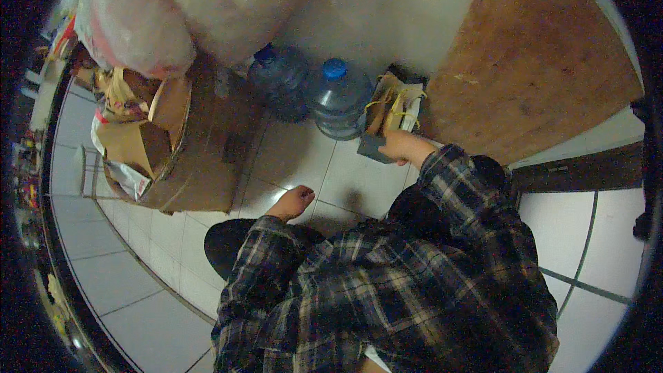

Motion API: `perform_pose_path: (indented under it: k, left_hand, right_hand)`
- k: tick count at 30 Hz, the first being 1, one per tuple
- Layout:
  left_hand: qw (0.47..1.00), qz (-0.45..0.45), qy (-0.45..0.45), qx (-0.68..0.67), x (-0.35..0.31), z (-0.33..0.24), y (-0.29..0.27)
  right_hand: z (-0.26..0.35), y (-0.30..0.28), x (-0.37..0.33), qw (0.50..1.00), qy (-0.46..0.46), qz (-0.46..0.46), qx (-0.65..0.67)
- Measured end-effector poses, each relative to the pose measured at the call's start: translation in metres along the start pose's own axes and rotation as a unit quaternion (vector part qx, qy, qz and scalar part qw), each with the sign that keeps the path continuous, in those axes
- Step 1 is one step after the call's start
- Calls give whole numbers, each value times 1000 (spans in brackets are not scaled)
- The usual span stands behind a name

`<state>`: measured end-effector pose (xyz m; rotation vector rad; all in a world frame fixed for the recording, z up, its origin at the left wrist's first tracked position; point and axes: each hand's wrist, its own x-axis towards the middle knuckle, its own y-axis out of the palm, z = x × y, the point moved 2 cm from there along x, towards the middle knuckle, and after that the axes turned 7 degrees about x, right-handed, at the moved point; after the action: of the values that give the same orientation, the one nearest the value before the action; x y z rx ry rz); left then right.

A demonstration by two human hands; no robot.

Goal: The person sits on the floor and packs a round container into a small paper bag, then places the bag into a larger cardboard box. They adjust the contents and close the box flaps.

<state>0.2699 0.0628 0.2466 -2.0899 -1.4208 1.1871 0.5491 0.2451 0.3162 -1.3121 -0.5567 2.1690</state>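
My right hand is closed on the near right rim of a narrow dark grey box; some of its fingers are hidden there. Upright inside the box are paper bags, brown and white, with yellow cord handles. Lower and to the left, above the tiled floor, my left hand is loosely curled, and I see nothing in it. Just left of the grey box stands a large clear water bottle with a blue cap.
A second water bottle stands further left. Beside it is a big cardboard carton holding crumpled cardboard and packaging. White plastic sacks bulge above the carton. A worn brown board leans at the right, near a dark wooden bar.
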Motion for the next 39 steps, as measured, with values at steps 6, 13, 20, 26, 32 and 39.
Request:
perform_pose_path:
  k: [6, 13, 20, 26, 32, 39]
  left_hand:
    - [990, 65, -125, -21, -1, -6, -5]
    - [997, 32, -72, 17, 12, 15, 12]
    - [993, 33, -106, -49, 11, 26, 17]
    - [998, 14, -57, -21, 7, 17, 14]
    - [998, 13, -66, -15, 7, 22, 13]
    - [999, -10, -33, 12, 11, 34, 20]
  right_hand:
    - [3, 19, 8, 984, -50, -77, -154]
    - [-12, -13, 13, 982, -75, -163, -63]
    - [-31, -49, 12, 975, -54, -213, -16]
    - [-30, -22, 36, 969, -161, -186, -36]
    - [-31, -11, 64, 973, -202, -95, -59]
    - [-30, 13, 73, 974, -185, -43, 126]
